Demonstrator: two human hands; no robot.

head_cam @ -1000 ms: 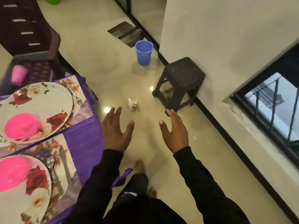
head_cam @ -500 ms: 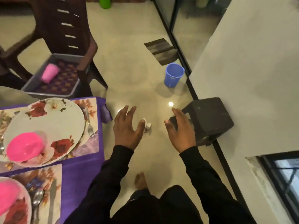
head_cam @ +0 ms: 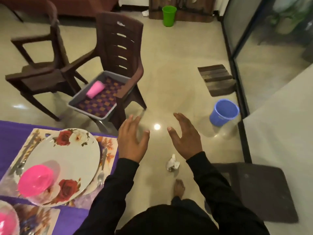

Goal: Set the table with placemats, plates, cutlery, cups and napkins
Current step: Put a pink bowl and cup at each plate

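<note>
Floor: pale glossy tiles (head_cam: 169, 85) spread out below you, with a bright light glare between your two hands.
Table: your purple-covered table (head_cam: 10, 133) fills the lower left corner; take it as the landmark.
Left hand: your left hand (head_cam: 131, 143) hangs just past the table's right edge, fingers spread and relaxed, holding nothing.
Right hand: your right hand (head_cam: 185, 139) floats further right of the table, over the floor, fingers loosely spread, also holding nothing.
Placemat: a floral placemat (head_cam: 108, 145) lies on the table near its right edge.
Plate: a white rose-patterned plate (head_cam: 67, 160) sits on that placemat.
Cup on plate: a pink cup (head_cam: 35, 180) rests on the plate's near-left part.
Fork: a fork (head_cam: 101, 168) lies on the placemat, just right of the plate.
Chair: a brown plastic chair (head_cam: 120, 48) stands beyond the table's far edge.
Tray: a grey tray (head_cam: 74, 102) sits on the chair seat, holding another pink cup (head_cam: 95, 89) lying on its side.
Crumpled paper: a crumpled paper (head_cam: 172, 164) lies on the floor right of the table, below your hands.
Blue bucket: a blue bucket (head_cam: 223, 114) stands on the floor far right of the table.
</note>
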